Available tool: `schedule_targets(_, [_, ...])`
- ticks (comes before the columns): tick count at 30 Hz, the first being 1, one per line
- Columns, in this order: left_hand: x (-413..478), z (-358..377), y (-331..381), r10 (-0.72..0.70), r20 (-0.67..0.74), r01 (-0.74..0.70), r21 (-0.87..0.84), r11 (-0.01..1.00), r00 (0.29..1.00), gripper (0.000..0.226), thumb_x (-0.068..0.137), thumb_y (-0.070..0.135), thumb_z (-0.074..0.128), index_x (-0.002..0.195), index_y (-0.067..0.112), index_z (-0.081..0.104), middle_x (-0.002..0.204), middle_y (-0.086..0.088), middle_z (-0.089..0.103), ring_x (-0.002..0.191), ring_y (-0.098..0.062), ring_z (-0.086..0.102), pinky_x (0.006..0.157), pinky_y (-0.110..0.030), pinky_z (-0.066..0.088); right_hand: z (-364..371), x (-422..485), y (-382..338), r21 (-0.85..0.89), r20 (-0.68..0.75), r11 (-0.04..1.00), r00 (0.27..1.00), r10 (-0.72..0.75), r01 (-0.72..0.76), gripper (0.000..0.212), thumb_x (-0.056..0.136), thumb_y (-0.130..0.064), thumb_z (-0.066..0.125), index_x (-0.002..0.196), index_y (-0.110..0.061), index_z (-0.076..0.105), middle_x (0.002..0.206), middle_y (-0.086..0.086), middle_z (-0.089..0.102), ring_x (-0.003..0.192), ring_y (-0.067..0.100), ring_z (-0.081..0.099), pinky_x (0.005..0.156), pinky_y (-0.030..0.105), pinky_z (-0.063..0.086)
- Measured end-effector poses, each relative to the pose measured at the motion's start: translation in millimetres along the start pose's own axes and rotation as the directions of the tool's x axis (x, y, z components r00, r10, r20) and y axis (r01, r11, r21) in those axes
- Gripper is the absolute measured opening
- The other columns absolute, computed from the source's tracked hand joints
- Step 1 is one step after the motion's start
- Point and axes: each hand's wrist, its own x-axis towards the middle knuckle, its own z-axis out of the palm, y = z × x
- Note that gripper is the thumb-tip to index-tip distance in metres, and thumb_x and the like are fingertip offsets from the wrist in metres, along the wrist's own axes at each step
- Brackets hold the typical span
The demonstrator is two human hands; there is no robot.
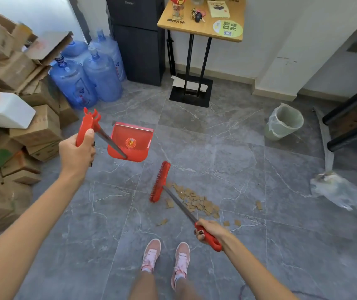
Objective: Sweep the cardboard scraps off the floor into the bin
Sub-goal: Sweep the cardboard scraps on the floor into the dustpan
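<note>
A pile of brown cardboard scraps (pixel 197 202) lies on the grey tiled floor ahead of my feet, with a few stray pieces around it. My right hand (pixel 209 231) grips the red handle of a broom; its red brush head (pixel 159 182) stands at the left edge of the pile. My left hand (pixel 79 151) grips the red handle of a long-handled dustpan, whose red pan (pixel 130 142) hangs tilted above the floor, left of and beyond the broom head. A green bin (pixel 283 122) with a clear liner stands at the far right, apart from the scraps.
Stacked cardboard boxes (pixel 21 126) fill the left side. Blue water jugs (pixel 86 76) stand beside a dark cabinet (pixel 138 40). A wooden stand table (pixel 203 29) rises ahead. A crumpled plastic bag (pixel 342 191) lies right, black table legs (pixel 351 122) beyond. My pink shoes (pixel 165 256) are below.
</note>
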Motion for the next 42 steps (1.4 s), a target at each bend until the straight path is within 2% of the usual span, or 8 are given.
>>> schedule_targets(7, [22.1, -17.3, -22.3, -0.011, 0.029, 0.011, 0.026, 1.000, 1.000, 0.036, 0.097, 0.024, 0.050, 0.063, 0.015, 0.043, 0.035, 0.014, 0.035, 0.031, 0.000, 0.028, 0.033, -0.013, 0.022, 84.6, 41.4, -8.0, -0.004, 0.144, 0.990, 0.979, 0.142, -0.143, 0.020, 0.094, -0.003, 0.041, 0.075, -0.004, 0.040, 0.054, 0.009, 0.047, 0.028, 0.011, 0.039, 0.028, 0.014, 0.033])
schedule_targets(11, [31.3, -24.8, -44.5, -0.044, 0.049, 0.042, 0.045, 0.998, 0.998, 0.037, 0.097, 0.025, 0.050, 0.063, 0.015, 0.042, 0.035, 0.014, 0.034, 0.032, 0.000, 0.027, 0.034, -0.013, 0.021, 100.9, 63.3, -15.1, -0.020, 0.148, 0.986, 0.975, 0.164, -0.163, 0.025, 0.096, -0.005, 0.038, 0.071, -0.006, 0.038, 0.065, 0.009, 0.039, 0.025, 0.011, 0.038, 0.027, 0.013, 0.032])
schedule_targets(16, [28.7, -23.2, -66.2, -0.108, 0.060, 0.105, 0.060, 0.993, 0.992, 0.037, 0.097, 0.024, 0.050, 0.062, 0.015, 0.041, 0.034, 0.014, 0.033, 0.031, -0.001, 0.025, 0.034, -0.012, 0.019, 63.9, 76.6, -17.8, -0.019, 0.087, 0.986, 0.982, 0.166, -0.165, 0.027, 0.096, -0.005, 0.037, 0.068, -0.007, 0.037, 0.064, 0.009, 0.037, 0.024, 0.010, 0.036, 0.026, 0.013, 0.031])
schedule_targets(19, [22.1, -17.3, -73.6, -0.142, 0.074, 0.138, 0.060, 0.989, 0.987, 0.037, 0.098, 0.023, 0.050, 0.063, 0.014, 0.041, 0.035, 0.014, 0.033, 0.031, -0.001, 0.025, 0.034, -0.012, 0.019, 16.9, 67.8, -21.6, 0.061, 0.035, 0.983, 0.984, 0.172, -0.174, 0.029, 0.095, -0.003, 0.036, 0.067, -0.009, 0.037, 0.054, 0.009, 0.041, 0.025, 0.010, 0.035, 0.025, 0.014, 0.030])
schedule_targets(23, [12.2, -8.9, -78.6, -0.164, 0.100, 0.157, 0.070, 0.985, 0.981, 0.036, 0.098, 0.025, 0.050, 0.065, 0.013, 0.042, 0.036, 0.011, 0.033, 0.031, -0.003, 0.025, 0.035, -0.013, 0.019, -46.7, 49.3, -22.5, 0.063, -0.056, 0.980, 0.980, 0.191, -0.187, 0.025, 0.096, -0.005, 0.040, 0.071, -0.006, 0.041, 0.066, 0.011, 0.040, 0.026, 0.010, 0.038, 0.025, 0.014, 0.032])
schedule_targets(28, [1.5, 4.3, -73.7, -0.165, 0.111, 0.156, 0.086, 0.984, 0.980, 0.037, 0.097, 0.026, 0.050, 0.064, 0.012, 0.043, 0.035, 0.012, 0.034, 0.031, -0.003, 0.026, 0.034, -0.014, 0.021, -85.7, 41.1, -22.4, 0.059, -0.116, 0.978, 0.972, 0.206, -0.200, 0.015, 0.096, -0.005, 0.041, 0.080, -0.005, 0.041, 0.066, 0.012, 0.043, 0.028, 0.012, 0.039, 0.025, 0.015, 0.032])
schedule_targets(36, [-11.1, 12.6, -50.1, -0.109, 0.111, 0.102, 0.066, 0.993, 0.988, 0.037, 0.097, 0.024, 0.050, 0.063, 0.012, 0.042, 0.036, 0.013, 0.034, 0.032, -0.002, 0.026, 0.035, -0.014, 0.021, -74.2, 11.5, -7.9, -0.080, -0.083, 0.986, 0.986, 0.142, -0.148, 0.012, 0.094, 0.000, 0.044, 0.082, -0.002, 0.042, 0.063, 0.015, 0.048, 0.029, 0.013, 0.040, 0.027, 0.015, 0.033])
schedule_targets(42, [-34.3, 15.7, -33.0, -0.082, 0.060, 0.080, 0.025, 0.996, 0.995, 0.037, 0.097, 0.021, 0.049, 0.062, 0.013, 0.040, 0.035, 0.015, 0.032, 0.031, -0.001, 0.024, 0.034, -0.013, 0.019, -60.2, -6.6, 23.2, -0.212, 0.058, 0.958, 0.976, 0.210, -0.194, 0.006, 0.093, -0.002, 0.045, 0.088, -0.002, 0.042, 0.061, 0.013, 0.050, 0.036, 0.012, 0.043, 0.031, 0.017, 0.036])
